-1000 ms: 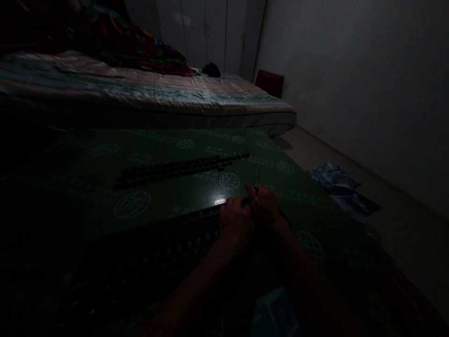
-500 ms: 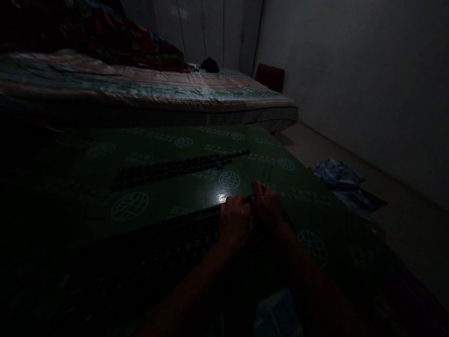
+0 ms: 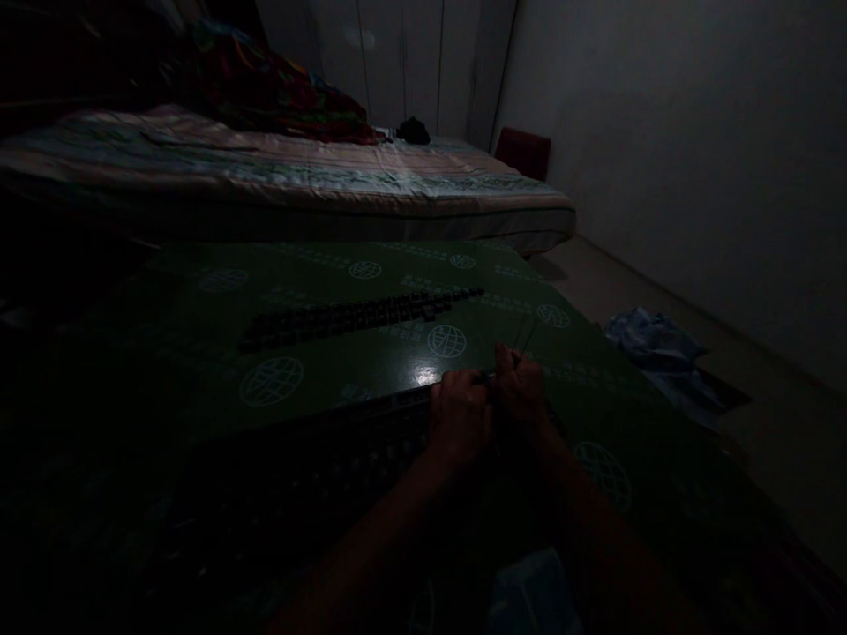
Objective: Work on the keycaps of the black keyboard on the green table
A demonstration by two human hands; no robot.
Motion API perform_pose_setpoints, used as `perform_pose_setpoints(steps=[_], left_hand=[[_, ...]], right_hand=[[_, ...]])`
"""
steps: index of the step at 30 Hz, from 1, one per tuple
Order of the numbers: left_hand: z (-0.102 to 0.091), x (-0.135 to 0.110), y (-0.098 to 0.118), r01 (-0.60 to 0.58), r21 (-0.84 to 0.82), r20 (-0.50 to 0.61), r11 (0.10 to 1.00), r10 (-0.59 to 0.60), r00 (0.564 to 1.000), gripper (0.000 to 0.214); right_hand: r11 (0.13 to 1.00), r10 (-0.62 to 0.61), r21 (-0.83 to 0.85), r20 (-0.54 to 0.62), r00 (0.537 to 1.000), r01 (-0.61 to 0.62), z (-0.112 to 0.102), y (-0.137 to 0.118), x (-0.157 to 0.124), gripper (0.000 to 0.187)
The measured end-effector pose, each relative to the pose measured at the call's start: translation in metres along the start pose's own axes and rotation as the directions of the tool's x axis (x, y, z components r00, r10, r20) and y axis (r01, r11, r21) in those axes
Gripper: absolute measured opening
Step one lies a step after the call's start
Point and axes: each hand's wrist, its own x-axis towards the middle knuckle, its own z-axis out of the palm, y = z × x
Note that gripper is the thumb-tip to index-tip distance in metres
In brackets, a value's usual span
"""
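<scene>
A dark keyboard (image 3: 318, 459) lies across the near part of the green table, its right end under my hands. My left hand (image 3: 460, 414) rests over that end with its fingers curled; a small dark piece shows at its fingertips, too dim to name. Touching it on the right, my right hand (image 3: 522, 388) is closed around a wire keycap puller (image 3: 525, 337), whose two thin prongs stick up past the thumb. Beyond the keyboard, loose black keycaps (image 3: 371, 314) lie in slanting rows. Deep shadow hides much of the keyboard and the undersides of both hands.
The green table (image 3: 344, 370) has printed globe marks. A bed (image 3: 297, 181) with a colourful blanket (image 3: 278, 97) stands behind it. Crumpled cloth or plastic (image 3: 655, 339) lies on the floor at right, near the pale wall (image 3: 694, 159). Light is very low.
The whole view has shifted, so everything sits slightly further right and a little lower. Both hands keep the same closed pose at the keyboard's right end; the puller's prongs lean slightly more to the right.
</scene>
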Motion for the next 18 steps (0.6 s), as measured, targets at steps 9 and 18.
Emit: perform_pose_setpoints(steps=[9, 18], left_hand=[[0.004, 0.0, -0.004, -0.012, -0.039, -0.05, 0.999, 0.01, 0.999, 0.013], [-0.008, 0.01, -0.007, 0.083, -0.488, -0.106, 0.869, -0.153, 0.983, 0.01]], right_hand=[[0.991, 0.089, 0.101, -0.048, 0.995, -0.084, -0.003, -0.001, 0.003, 0.05], [0.92, 0.141, 0.369, 0.008, 0.99, -0.134, -0.015, -0.007, 0.002, 0.048]])
